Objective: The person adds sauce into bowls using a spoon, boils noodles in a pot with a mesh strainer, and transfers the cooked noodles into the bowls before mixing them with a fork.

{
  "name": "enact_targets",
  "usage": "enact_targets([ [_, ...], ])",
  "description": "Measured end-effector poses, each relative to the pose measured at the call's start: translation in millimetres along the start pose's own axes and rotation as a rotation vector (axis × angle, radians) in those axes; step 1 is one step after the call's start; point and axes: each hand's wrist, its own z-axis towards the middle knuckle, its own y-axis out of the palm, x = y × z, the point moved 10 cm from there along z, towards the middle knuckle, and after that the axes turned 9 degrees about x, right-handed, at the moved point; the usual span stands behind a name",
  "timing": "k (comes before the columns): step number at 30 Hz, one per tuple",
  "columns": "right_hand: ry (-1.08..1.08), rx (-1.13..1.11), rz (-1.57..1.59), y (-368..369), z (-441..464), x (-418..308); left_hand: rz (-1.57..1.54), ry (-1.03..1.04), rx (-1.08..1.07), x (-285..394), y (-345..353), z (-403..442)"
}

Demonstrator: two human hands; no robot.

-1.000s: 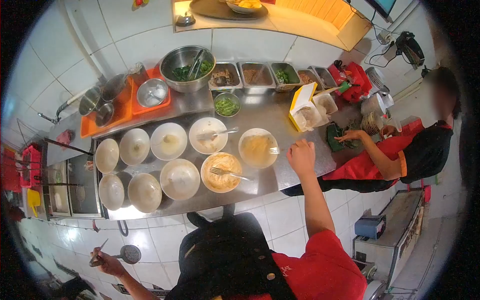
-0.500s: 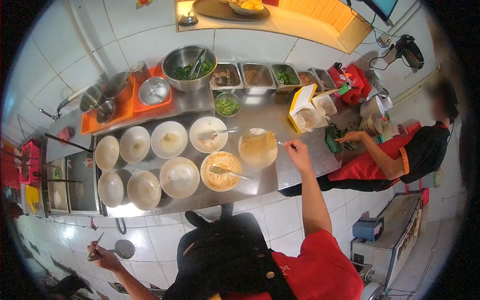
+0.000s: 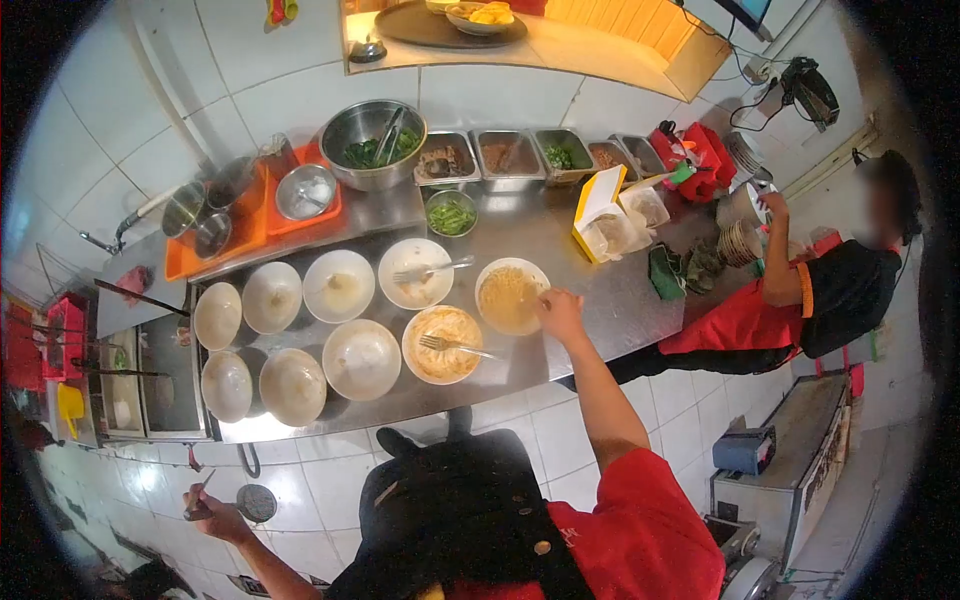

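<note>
Utensil (image 3: 207, 479) in left hand (image 3: 223, 520) slants forward-right.

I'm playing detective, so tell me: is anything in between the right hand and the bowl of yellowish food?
Nothing that I can see: the right hand is at the rim of the bowl of yellowish food. The orange-smeared bowl sits to its left, out of the way.

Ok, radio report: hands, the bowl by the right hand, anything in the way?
Left hand holding slender utensil. Right hand at right rim of tan-filled bowl, grip unclear. Bowl upright on steel counter. Nothing visibly blocking.
</note>
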Motion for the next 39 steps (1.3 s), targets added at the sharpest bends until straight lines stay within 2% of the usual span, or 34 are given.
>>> enact_targets([
  [1, -0.004, 0.007, 0.003, -4, 2, 6, -0.003, 0.0, 0.008, -3, 0, 1],
  [3, 0.164, 0.019, 0.38, -10, 2, 33, 0.07, 0.083, -0.001, -5, -3, -2],
  [7, 0.131, 0.045, 0.391, -72, 13, 20, 0.103, 0.08, 0.038, 2, -10, -2],
  [10, 0.186, 0.06, 0.494, -99, 13, 14, 0.034, 0.076, 0.043, -4, -12, -4],
  [12, -0.093, 0.196, 0.113, -117, 7, -14, 0.036, 0.056, -0.011, -8, -8, -4],
  [13, -0.09, 0.194, 0.11, -117, 0, -16, 0.034, 0.056, -0.016, -8, -9, -4],
  [15, -0.305, 0.281, -0.448, -118, -9, -43, 0.045, 0.089, 0.014, -3, -10, -6],
  [18, -0.3, 0.301, -0.46, -125, -12, -68, 0.088, 0.072, 0.054, -7, -15, -6],
  [22, -0.361, 0.196, -0.502, -35, -10, -45, -0.019, 0.0, -0.015, -8, -5, -1],
  [24, -0.206, 0.165, -0.145, -19, -6, -28, 0.071, 0.036, 0.039, -6, -8, -1],
  [25, -0.204, 0.165, -0.146, -15, -6, -21, 0.069, 0.037, 0.038, -7, -8, -1],
  [27, 0.028, 0.033, 0.187, -4, -3, 16, 0.037, 0.042, 0.044, -10, -10, -2],
  [28, 0.025, 0.029, 0.187, -11, 0, 19, 0.042, 0.04, 0.044, -10, -10, -2],
  [30, 0.179, 0.028, 0.416, -38, 4, 25, 0.051, 0.026, 0.047, -7, -11, -2],
  [34, 0.112, 0.055, 0.44, -78, 7, 0, -0.004, 0.01, 0.024, 8, -10, -1],
  [36, -0.313, 0.147, -0.344, -94, -5, -48, -0.009, -0.009, 0.01, 7, -7, -2],
  [39, -0.317, 0.257, -0.379, -111, -8, -60, -0.051, 0.025, 0.034, -2, -9, -5],
])
